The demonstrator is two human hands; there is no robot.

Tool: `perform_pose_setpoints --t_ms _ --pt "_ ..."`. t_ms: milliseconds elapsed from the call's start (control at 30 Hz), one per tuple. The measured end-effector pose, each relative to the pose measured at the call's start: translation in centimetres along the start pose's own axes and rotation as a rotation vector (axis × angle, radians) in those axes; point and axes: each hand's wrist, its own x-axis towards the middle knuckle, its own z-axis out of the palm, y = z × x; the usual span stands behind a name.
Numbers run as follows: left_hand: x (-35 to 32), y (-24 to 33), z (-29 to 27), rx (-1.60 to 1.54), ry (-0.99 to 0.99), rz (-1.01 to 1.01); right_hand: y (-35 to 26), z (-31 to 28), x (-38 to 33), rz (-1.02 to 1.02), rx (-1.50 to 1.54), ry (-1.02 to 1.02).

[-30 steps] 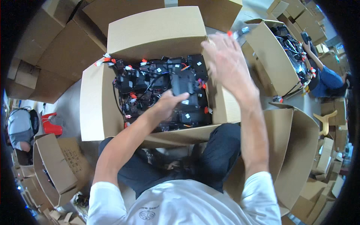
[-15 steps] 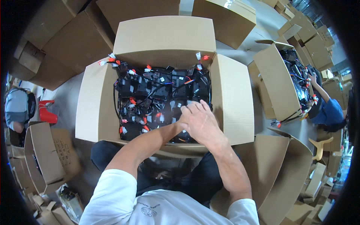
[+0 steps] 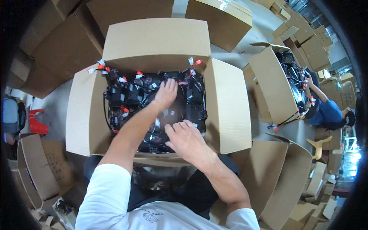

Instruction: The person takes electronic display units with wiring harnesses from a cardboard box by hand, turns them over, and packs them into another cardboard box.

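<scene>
We see left hand [image 3: 167,93] flat, fingers spread wide, palm down on black wired parts [image 3: 126,96] inside open brown cardboard box [image 3: 226,103]; right hand [image 3: 186,138] likewise open, pressing nearer parts, holding nothing.

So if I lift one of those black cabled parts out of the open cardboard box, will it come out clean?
Probably not: the black cabled parts lie tangled, so neighbours may drag along. The loose cables with red and white connectors look floppy. The blocks look rigid.

Open brown cardboard box [image 3: 230,103] in front, another [image 3: 274,88] at right
</scene>
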Motion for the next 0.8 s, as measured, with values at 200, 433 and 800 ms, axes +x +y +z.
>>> perform_pose_setpoints --t_ms 200,433,800 --pt "3.3 1.4 -2.8 -0.236 -0.188 0.068 1.3 -0.1 0.2 0.058 -0.043 -0.072" --pt "-1.6 -3.9 -13.7 -0.517 0.099 0.009 -1.8 -0.2 -0.2 0.108 -0.028 -0.074" --pt "-18.0 -6.5 -68.6 -0.8 1.092 0.545 -1.6 -0.1 -4.4 0.217 0.093 -0.237"
